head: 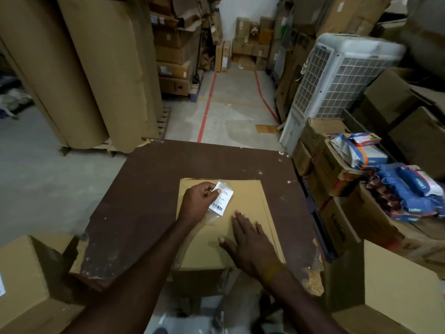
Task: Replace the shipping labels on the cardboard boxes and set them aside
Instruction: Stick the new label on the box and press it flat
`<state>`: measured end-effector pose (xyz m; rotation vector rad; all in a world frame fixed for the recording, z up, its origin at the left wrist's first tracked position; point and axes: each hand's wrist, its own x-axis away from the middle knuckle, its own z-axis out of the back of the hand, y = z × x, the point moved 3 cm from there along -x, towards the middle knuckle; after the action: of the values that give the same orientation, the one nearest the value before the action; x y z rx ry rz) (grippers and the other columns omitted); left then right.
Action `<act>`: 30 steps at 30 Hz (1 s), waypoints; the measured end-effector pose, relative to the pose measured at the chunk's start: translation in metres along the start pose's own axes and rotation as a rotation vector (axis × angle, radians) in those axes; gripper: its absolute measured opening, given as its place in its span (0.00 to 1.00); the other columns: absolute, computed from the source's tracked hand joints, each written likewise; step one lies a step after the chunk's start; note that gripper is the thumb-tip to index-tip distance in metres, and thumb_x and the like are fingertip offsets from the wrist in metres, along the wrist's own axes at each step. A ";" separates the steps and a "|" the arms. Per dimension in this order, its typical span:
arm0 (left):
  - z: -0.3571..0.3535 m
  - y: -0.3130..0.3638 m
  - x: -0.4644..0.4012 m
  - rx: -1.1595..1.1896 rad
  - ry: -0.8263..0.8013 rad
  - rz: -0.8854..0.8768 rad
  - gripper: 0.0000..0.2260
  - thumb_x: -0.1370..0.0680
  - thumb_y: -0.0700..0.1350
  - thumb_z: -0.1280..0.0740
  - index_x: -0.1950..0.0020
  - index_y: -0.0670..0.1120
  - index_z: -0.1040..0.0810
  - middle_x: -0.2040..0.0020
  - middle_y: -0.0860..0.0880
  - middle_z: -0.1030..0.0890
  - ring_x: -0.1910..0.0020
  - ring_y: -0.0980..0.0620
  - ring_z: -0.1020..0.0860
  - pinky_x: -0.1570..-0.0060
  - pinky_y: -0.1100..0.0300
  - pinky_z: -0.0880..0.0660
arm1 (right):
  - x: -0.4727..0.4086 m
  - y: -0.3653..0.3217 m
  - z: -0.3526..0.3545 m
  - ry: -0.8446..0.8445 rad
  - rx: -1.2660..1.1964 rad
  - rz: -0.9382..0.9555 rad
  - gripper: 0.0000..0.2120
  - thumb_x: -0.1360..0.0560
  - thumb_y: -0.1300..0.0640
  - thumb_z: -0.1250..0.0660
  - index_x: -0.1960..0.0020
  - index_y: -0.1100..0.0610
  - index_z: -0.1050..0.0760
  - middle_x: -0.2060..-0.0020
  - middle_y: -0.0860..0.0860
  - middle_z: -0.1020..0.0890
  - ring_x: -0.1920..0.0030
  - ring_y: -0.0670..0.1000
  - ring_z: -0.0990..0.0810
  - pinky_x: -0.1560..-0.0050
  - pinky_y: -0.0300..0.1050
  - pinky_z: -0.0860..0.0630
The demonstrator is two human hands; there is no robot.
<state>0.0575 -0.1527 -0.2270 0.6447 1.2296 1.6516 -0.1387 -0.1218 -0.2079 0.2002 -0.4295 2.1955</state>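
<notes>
Two hands share the work on the flat cardboard box [231,222] lying on the brown desk [144,189]: the right hand [250,244] presses flat-fingered to steady it, while the left hand [198,201] keeps a pinching grip on the white shipping label [222,198] near the box's far-left corner.

We note a matt cardboard box [243,213], a glossy plastic-sleeved paper label [222,197], and a chipped, rough brown tabletop [149,189].
</notes>
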 end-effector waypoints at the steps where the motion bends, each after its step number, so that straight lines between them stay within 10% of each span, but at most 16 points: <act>1: -0.001 0.000 -0.001 -0.006 0.002 -0.007 0.04 0.23 0.48 0.29 0.52 0.49 0.16 0.62 0.50 0.15 0.62 0.50 0.16 0.61 0.48 0.22 | -0.012 0.000 0.004 0.019 -0.008 -0.023 0.56 0.37 0.25 0.76 0.19 0.56 0.60 0.19 0.51 0.59 0.20 0.51 0.58 0.22 0.52 0.60; 30: -0.001 -0.001 0.000 -0.001 0.018 -0.037 0.05 0.24 0.50 0.29 0.53 0.50 0.16 0.64 0.49 0.16 0.62 0.48 0.17 0.62 0.50 0.24 | -0.005 0.001 -0.003 0.012 0.061 -0.022 0.50 0.34 0.27 0.73 0.19 0.52 0.63 0.20 0.46 0.62 0.20 0.52 0.63 0.23 0.59 0.61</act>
<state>0.0572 -0.1530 -0.2279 0.6041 1.2460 1.6305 -0.1369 -0.1251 -0.2119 0.2241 -0.3528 2.1887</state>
